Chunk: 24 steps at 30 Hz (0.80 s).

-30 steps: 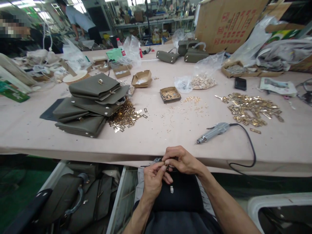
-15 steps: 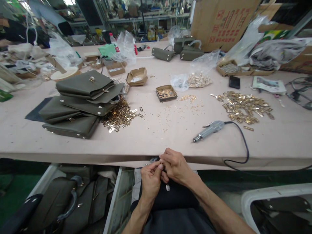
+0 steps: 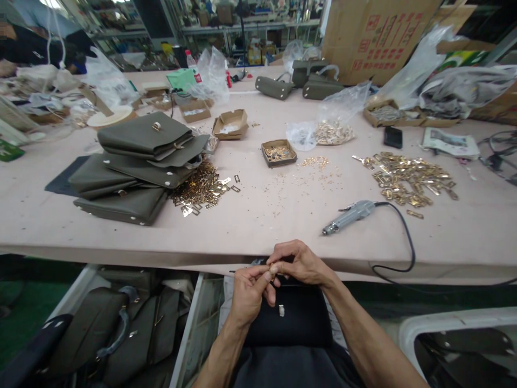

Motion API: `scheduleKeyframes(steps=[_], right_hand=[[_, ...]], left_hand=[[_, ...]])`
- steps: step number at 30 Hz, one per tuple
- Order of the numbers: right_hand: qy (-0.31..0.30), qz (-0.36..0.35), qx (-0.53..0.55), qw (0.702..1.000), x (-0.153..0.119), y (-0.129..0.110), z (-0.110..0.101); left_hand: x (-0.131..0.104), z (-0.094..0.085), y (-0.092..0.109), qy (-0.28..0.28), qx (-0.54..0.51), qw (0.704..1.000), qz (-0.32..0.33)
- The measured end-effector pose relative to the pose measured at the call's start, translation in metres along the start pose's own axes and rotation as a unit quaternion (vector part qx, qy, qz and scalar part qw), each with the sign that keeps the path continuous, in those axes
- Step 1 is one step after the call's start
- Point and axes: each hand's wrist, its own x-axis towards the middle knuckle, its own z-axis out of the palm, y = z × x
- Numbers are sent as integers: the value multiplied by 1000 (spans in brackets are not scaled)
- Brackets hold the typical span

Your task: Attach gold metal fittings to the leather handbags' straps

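Observation:
Above my lap, at the table's front edge, my two hands meet fingertip to fingertip. My left hand [image 3: 248, 293] is closed in a pinch, thumb against the fingers. My right hand [image 3: 301, 262] pinches at the same spot from the other side. Whatever lies between the fingertips is too small and covered to name. Below them a smooth dark piece [image 3: 301, 320] rests on my lap, with a small silvery metal fitting [image 3: 281, 310] on it. A grey electric screwdriver [image 3: 348, 216] lies on the table beyond my right hand.
Olive bags [image 3: 141, 137] are stacked at the left, beside a pile of gold frames [image 3: 202, 186]. A cardboard tray [image 3: 278, 153] of small screws stands mid-table, gold plates [image 3: 416, 178] at the right. Bins [image 3: 194, 318] with bags flank my lap.
My right hand has turned and lowered slightly, its thumb now coming against the left fingertips. The view has shifted a little; the table items stay put.

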Motion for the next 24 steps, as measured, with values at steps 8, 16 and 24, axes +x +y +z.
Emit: scheduleKeyframes(steps=[8,16,24], right_hand=[[38,-44,-57,997,0,6,4],[88,-73,-303,946,-3,8,21],[334,-50,-342,877,-26,-6,-17]], left_hand=[[5,0,-3,20,-35,999,-1],[9,10,-15,107,-21,994,7],[25,14,-20,148,-3,989,20]])
